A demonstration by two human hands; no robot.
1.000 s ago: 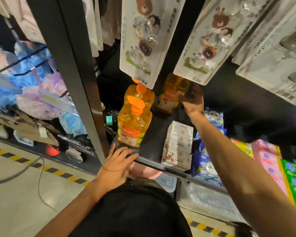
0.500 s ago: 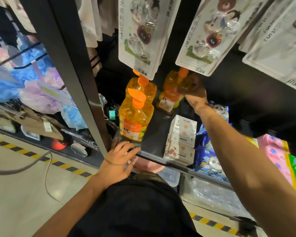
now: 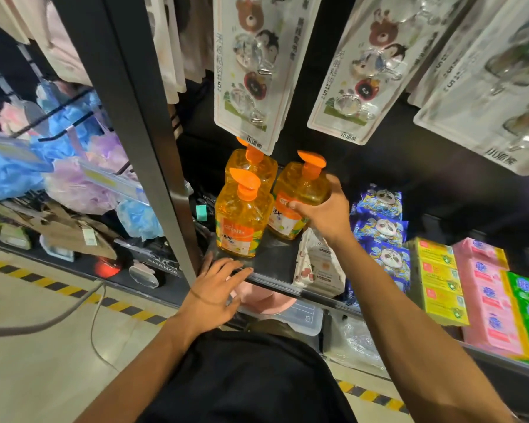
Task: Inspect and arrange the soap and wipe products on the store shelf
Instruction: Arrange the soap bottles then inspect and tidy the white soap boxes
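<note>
Soap bottle point(image 3: 300, 196), orange w/ pump top, is at mid-shelf in the head view. The right hand point(image 3: 326, 213) grips it round the body, thumb across the label, fingers wrapped behind. Can't tell if its base is on the shelf point(image 3: 275, 277) or just off it. Two matching ones stand just left: front bottle point(image 3: 242, 222) and back bottle point(image 3: 248, 167). The left hand point(image 3: 214, 288) lies flat on the shelf's front lip, fingers spread, holding nothing.

Step looks like placing/aligning. Keep it upright, label fwd, level w/ the front bottle. Don't knock that one or the wipe packs point(image 3: 318, 264) under the wrist. Mind the pump near the hanging cards point(image 3: 251, 71).

Right arm reaches in extended from lower right, wrist approx straight. Left arm is bent, prob. bracing.
</note>
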